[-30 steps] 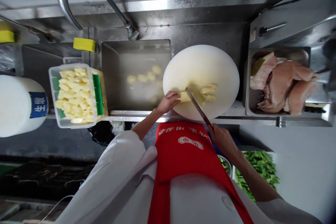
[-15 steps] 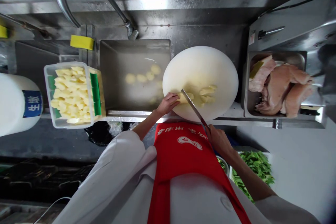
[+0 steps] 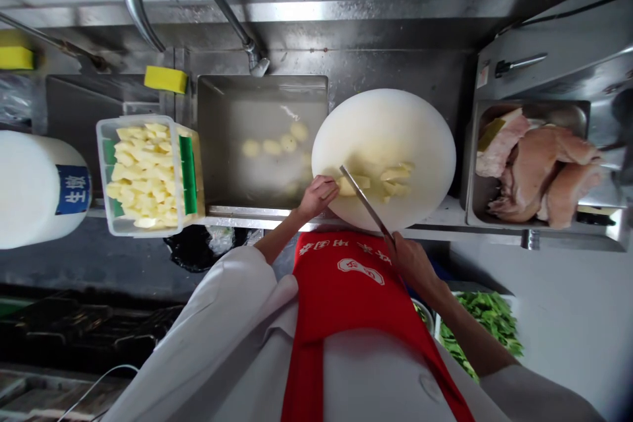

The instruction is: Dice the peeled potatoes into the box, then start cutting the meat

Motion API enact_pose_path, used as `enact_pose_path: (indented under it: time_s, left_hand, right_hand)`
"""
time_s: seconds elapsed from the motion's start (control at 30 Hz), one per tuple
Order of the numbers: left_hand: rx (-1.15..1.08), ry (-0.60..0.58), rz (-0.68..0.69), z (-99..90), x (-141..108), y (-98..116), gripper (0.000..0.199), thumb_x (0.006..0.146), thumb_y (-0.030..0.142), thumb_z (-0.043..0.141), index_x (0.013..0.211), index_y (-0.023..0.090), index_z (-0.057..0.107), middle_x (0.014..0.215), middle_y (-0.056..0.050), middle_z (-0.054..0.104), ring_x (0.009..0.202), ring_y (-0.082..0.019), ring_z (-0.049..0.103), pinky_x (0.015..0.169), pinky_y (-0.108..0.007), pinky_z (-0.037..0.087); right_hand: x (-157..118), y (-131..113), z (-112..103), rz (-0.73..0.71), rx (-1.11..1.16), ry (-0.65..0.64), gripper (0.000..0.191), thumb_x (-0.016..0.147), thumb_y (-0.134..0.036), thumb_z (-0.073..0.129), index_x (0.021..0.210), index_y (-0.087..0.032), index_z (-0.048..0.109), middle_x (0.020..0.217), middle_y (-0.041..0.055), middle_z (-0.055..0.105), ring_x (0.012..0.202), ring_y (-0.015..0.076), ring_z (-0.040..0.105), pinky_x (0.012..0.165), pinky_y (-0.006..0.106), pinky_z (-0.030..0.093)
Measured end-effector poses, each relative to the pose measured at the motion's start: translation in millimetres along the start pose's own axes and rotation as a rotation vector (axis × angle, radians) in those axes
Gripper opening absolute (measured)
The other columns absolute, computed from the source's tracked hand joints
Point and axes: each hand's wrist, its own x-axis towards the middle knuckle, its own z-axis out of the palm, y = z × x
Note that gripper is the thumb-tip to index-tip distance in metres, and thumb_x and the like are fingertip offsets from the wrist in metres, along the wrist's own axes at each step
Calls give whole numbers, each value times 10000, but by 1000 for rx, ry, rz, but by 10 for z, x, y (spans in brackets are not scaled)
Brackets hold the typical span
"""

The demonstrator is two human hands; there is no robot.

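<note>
On the left part of a round white cutting board (image 3: 383,119), my left hand (image 3: 319,196) has its fingers closed on a peeled potato (image 3: 347,186). My right hand (image 3: 413,262) grips the handle end of a knife (image 3: 366,202), seen almost edge-on. Its blade slants across the board and lies at the potato, just right of my left fingertips. Some potato shows on the blade's right side; whether it is fully cut off I cannot tell. Several cut potato pieces (image 3: 397,173) lie loose farther right on the board.
Left of the board, a sink (image 3: 262,95) holds water and several peeled potatoes (image 3: 271,147) under a faucet (image 3: 254,56). A clear bin (image 3: 103,165) of potato chunks stands beyond it. Raw meat (image 3: 537,158) fills a metal pan (image 3: 469,178) at right; leafy greens (image 3: 482,323) sit below.
The view has shifted slightly, so the surroundings sit farther right. Relative to the board, both hands and the knife are a little farther left. Both grips stay the same.
</note>
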Motion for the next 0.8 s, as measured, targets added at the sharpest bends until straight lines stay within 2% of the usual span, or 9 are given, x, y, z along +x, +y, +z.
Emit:
enact_pose_path:
  time_s: [0.1,0.27,0.43,0.5,0.57,0.63,0.7,0.73,0.8]
  left_hand:
    - [45,74,-45,-8,-39,49,218,1006,333,538,954,183,687,976,-89,673,963,-176,626,883,-365,550]
    - [16,-21,5,88,-54,74,232,1011,350,526,997,187,691,1019,-95,677,984,-179,625,888,-368,559]
    - [35,-34,13,137,-89,18,204,1009,328,532,1027,190,681,1042,-99,667,1003,-185,629,916,-389,557]
    - [42,-15,10,135,-107,17,191,1007,325,535,1026,198,676,1026,-91,661,1005,-187,628,921,-399,558]
    - [56,23,-17,147,-109,52,212,984,367,574,1095,209,662,1103,-103,641,1083,-209,613,956,-428,551]
    - [93,13,-28,198,-72,117,439,903,482,669,1241,206,618,1305,-153,561,1261,-278,534,1036,-490,511]
    - [147,-70,-11,292,17,187,731,796,588,743,1378,192,544,1494,-203,402,1413,-372,383,1121,-568,421]
    - [176,-113,2,350,81,213,805,773,614,751,1418,193,516,1543,-212,343,1448,-407,320,1147,-601,372]
    - [221,-152,13,468,243,228,767,824,596,705,1454,215,491,1572,-203,322,1469,-434,271,1164,-641,304]
  right_hand:
    - [-32,-23,52,-25,8,4,283,1070,-281,330,1055,-145,578,838,113,729,776,216,712,646,272,358]
    - [120,-135,105,-5,27,-45,291,1069,-272,324,1051,-127,577,870,144,731,794,226,713,647,280,378]
    - [108,-155,-5,-30,18,-26,298,1065,-268,328,1011,-132,588,883,152,732,807,241,713,632,287,360]
    - [-8,-72,-65,-44,17,26,290,1059,-283,350,982,-147,594,839,133,728,777,237,709,618,282,339]
    - [-147,59,-115,-32,21,102,294,1053,-309,370,935,-162,596,758,105,713,731,229,701,609,277,319]
    - [-258,224,-148,23,12,211,315,1047,-343,381,895,-169,594,703,95,693,692,227,689,599,278,301]
    - [-307,406,-163,110,2,328,336,1040,-373,383,888,-165,600,706,107,693,663,228,675,586,283,283]
    - [-307,497,-163,155,3,376,344,1036,-382,382,898,-161,607,720,115,698,651,226,666,581,285,276]
    - [-272,668,-151,242,26,439,348,1027,-386,385,916,-153,619,738,131,702,632,225,647,576,290,271]
